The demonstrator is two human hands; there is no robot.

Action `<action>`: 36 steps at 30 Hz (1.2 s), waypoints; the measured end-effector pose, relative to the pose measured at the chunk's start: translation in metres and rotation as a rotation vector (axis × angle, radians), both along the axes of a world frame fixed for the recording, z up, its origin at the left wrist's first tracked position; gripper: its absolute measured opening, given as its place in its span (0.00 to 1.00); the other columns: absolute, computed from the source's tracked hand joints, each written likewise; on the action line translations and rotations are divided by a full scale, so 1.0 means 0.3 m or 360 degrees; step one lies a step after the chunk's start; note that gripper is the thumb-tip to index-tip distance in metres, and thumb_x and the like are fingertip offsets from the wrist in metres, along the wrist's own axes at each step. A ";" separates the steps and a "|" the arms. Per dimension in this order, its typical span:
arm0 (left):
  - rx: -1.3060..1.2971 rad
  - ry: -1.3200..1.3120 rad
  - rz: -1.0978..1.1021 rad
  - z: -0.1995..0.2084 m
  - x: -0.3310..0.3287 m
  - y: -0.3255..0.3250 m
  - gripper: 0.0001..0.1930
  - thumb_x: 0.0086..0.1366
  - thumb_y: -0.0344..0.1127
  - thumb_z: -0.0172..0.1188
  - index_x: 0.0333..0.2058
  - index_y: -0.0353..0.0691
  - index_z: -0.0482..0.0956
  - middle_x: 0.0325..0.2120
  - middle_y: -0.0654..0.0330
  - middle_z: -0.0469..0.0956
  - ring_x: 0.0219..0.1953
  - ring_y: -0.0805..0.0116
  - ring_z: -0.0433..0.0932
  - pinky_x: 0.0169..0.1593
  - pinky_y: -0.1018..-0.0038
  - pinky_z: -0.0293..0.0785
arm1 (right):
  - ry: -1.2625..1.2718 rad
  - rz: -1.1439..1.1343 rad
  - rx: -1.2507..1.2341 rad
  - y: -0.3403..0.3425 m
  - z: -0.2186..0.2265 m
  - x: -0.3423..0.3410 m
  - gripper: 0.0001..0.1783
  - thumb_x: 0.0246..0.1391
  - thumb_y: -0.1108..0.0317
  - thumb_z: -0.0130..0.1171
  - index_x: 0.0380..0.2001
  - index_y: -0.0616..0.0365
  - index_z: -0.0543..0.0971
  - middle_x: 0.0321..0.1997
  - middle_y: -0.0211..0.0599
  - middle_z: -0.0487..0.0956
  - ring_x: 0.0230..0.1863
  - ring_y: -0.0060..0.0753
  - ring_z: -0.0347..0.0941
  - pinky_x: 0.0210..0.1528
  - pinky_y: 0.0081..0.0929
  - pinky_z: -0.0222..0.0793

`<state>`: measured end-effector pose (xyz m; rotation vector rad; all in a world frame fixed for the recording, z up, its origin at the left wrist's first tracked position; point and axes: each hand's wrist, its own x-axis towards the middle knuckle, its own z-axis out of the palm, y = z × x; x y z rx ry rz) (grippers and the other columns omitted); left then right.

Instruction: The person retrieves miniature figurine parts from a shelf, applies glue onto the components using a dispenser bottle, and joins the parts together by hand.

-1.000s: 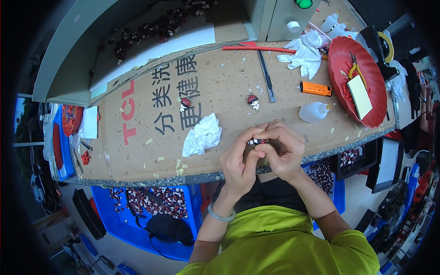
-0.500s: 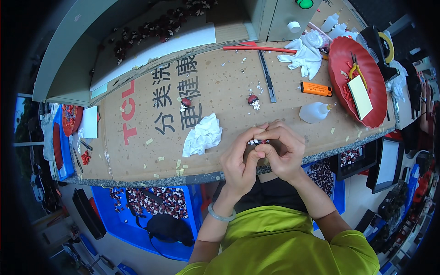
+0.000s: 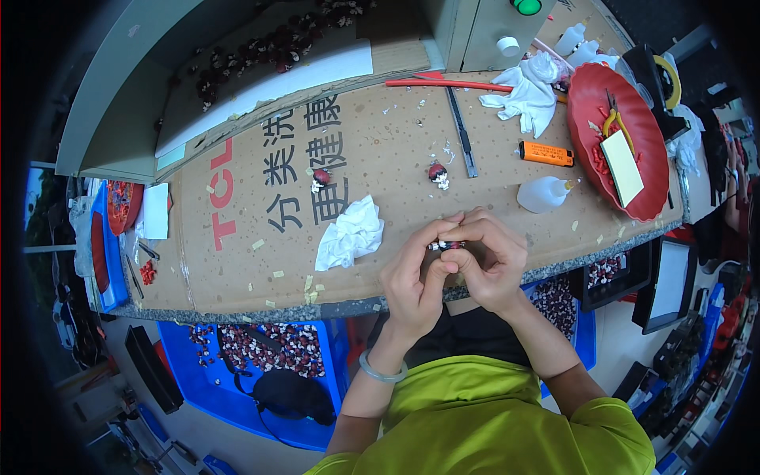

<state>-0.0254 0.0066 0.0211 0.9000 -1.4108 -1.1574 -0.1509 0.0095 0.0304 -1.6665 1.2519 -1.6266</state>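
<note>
Just over the table's near edge, my left hand (image 3: 417, 279) and my right hand (image 3: 492, 261) are closed together, fingertips meeting. Between them they grip a small figurine (image 3: 446, 245) with dark and white parts, mostly covered by the fingers. Two similar dark red and white figurines lie on the cardboard beyond: one figurine (image 3: 438, 175) straight ahead and another figurine (image 3: 321, 179) farther left. A crumpled white cloth (image 3: 351, 233) rests left of my left hand. To the right of my right hand stands a squeeze bottle (image 3: 545, 194) with a yellowish tip.
A red scalloped tray (image 3: 582, 103) at right holds yellow-handled pliers (image 3: 617, 127) and a pale pad. Nearby lie an orange lighter-like block (image 3: 546, 153), a dark slim knife (image 3: 463, 134) and a white glove (image 3: 524, 95). A grey cabinet (image 3: 119, 119) holds many figurines; a blue bin (image 3: 190, 388) sits below.
</note>
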 end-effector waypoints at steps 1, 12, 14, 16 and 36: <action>0.0002 0.0002 -0.0009 -0.001 0.000 0.000 0.15 0.62 0.28 0.56 0.46 0.28 0.74 0.42 0.48 0.80 0.42 0.61 0.80 0.47 0.72 0.74 | -0.0002 0.0000 -0.0010 -0.001 -0.001 -0.001 0.07 0.42 0.78 0.64 0.28 0.67 0.79 0.24 0.41 0.76 0.26 0.35 0.74 0.32 0.25 0.69; 0.0340 0.0815 -0.0531 -0.001 0.034 -0.028 0.26 0.66 0.41 0.57 0.56 0.28 0.65 0.56 0.47 0.68 0.53 0.61 0.74 0.52 0.73 0.72 | 0.0020 -0.0082 -0.0139 0.000 -0.001 -0.020 0.20 0.33 0.63 0.74 0.32 0.61 0.82 0.41 0.42 0.77 0.43 0.37 0.72 0.45 0.28 0.68; 0.0438 0.0663 -0.0642 -0.012 0.051 -0.017 0.24 0.67 0.40 0.55 0.54 0.28 0.66 0.50 0.50 0.73 0.51 0.65 0.75 0.50 0.75 0.73 | 0.0028 -0.0087 -0.0160 0.000 0.004 -0.023 0.21 0.32 0.62 0.74 0.33 0.60 0.83 0.45 0.43 0.76 0.46 0.38 0.71 0.47 0.29 0.67; 0.0461 0.0709 -0.0677 -0.005 0.052 -0.020 0.22 0.68 0.40 0.55 0.53 0.28 0.67 0.46 0.52 0.75 0.48 0.68 0.75 0.49 0.76 0.73 | 0.0198 -0.0003 -0.0192 -0.002 -0.005 -0.032 0.22 0.35 0.62 0.74 0.35 0.61 0.82 0.49 0.45 0.74 0.46 0.39 0.72 0.49 0.29 0.67; 0.0568 0.0704 -0.0659 -0.001 0.041 -0.023 0.11 0.69 0.33 0.52 0.44 0.30 0.71 0.33 0.55 0.79 0.35 0.70 0.79 0.43 0.77 0.74 | -0.0966 0.0733 0.0497 0.005 -0.011 -0.063 0.06 0.52 0.79 0.53 0.32 0.69 0.78 0.47 0.45 0.72 0.36 0.19 0.71 0.37 0.16 0.69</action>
